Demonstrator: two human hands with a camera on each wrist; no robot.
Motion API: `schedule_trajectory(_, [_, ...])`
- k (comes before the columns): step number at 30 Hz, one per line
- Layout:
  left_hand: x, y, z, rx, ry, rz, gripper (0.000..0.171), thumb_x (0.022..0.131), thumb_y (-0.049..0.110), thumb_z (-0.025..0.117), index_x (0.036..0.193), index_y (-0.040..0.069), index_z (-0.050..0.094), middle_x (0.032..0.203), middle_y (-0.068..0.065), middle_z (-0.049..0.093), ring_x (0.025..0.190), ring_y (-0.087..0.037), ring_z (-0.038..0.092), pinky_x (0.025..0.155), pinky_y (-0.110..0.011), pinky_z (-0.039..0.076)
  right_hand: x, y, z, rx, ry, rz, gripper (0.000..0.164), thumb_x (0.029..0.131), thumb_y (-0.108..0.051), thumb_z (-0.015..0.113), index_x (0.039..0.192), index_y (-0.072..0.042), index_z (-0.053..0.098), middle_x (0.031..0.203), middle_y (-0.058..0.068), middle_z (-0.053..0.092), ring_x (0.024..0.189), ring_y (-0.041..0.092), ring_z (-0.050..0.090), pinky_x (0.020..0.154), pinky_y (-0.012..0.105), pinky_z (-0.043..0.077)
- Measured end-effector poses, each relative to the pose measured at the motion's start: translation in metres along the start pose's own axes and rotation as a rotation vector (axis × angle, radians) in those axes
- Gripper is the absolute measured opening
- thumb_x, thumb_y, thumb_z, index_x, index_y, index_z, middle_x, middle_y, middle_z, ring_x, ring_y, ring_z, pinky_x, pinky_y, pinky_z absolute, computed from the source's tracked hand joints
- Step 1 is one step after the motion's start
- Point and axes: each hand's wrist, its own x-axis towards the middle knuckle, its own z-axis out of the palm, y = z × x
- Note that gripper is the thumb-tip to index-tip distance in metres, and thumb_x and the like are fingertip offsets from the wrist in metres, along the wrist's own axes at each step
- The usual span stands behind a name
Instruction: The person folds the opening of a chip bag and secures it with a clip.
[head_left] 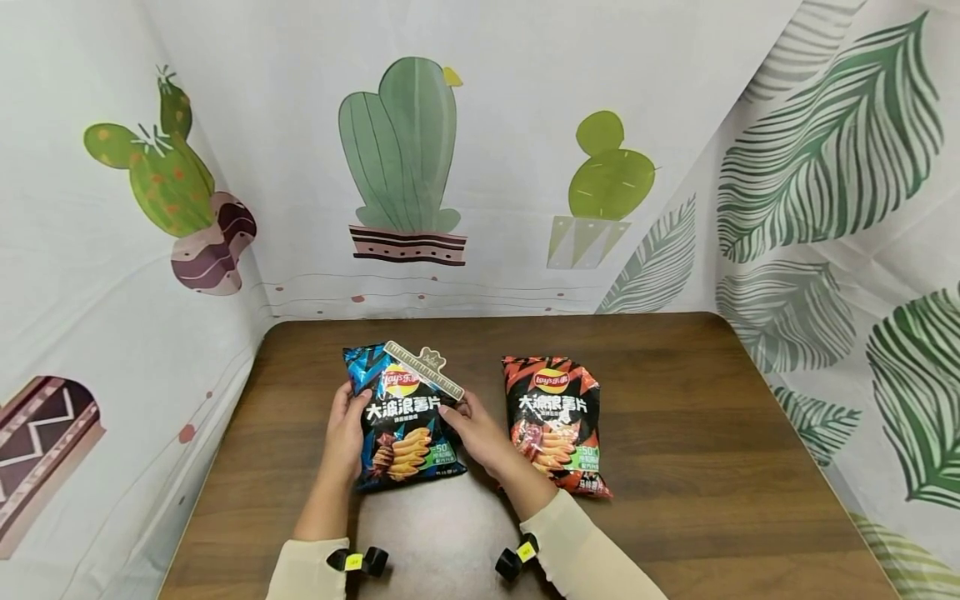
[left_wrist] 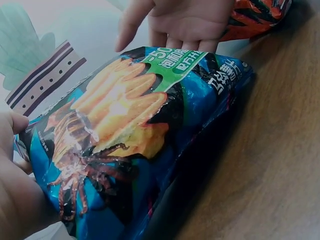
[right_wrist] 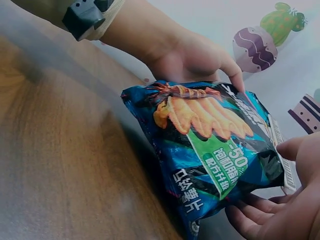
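A blue and black bag of potato chips (head_left: pixel 405 425) is held up between both hands, tilted, close over the table. My left hand (head_left: pixel 347 425) grips its left side, thumb on the front and fingers mostly behind. On the right side my right hand (head_left: pixel 480 429) holds the bag with the thumb (right_wrist: pixel 290 148) on the front and fingers underneath. A pale sealing clip (head_left: pixel 424 369) with a ruler-like bar and a shaped handle lies slanted across the bag's upper right corner, just above the right thumb. In the right wrist view the clip's bar shows edge-on beside that thumb.
A red and black bag of potato chips (head_left: pixel 555 425) lies on the brown wooden table (head_left: pixel 697 450), right of the right hand. A light grey patch (head_left: pixel 438 533) is in front of the person, between the forearms. Cloth printed with cacti and leaves (head_left: pixel 517 167) hangs behind and at the sides.
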Motion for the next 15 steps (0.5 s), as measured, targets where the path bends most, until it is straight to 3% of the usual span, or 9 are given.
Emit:
schedule_trajectory(8, [0.005,-0.0002,-0.0019,0.009,0.007,-0.02,0.054,0.104,0.02,0.048,0.152,0.009,0.026,0.15,-0.017,0.039,0.111,-0.013,0.052,0.084,-0.014,0.049,-0.0037,-0.0011,0.0028,-0.051,-0.039,0.033,0.051,0.103,-0.031,0.055,0.142,0.001,0.046,0.129,0.025,0.062,0.117,0.034,0.06,0.104,0.051,0.045])
schedule_trajectory(15, [0.0074,-0.0037,-0.0062,0.061,-0.01,-0.048,0.06,0.105,0.024,0.051,0.155,0.009,0.023,0.152,-0.019,0.038,0.108,-0.011,0.053,0.083,-0.014,0.049,-0.0024,0.0057,0.0057,-0.056,-0.055,0.051,0.06,0.101,-0.029,0.056,0.148,0.004,0.039,0.136,0.028,0.056,0.123,0.039,0.058,0.105,0.051,0.046])
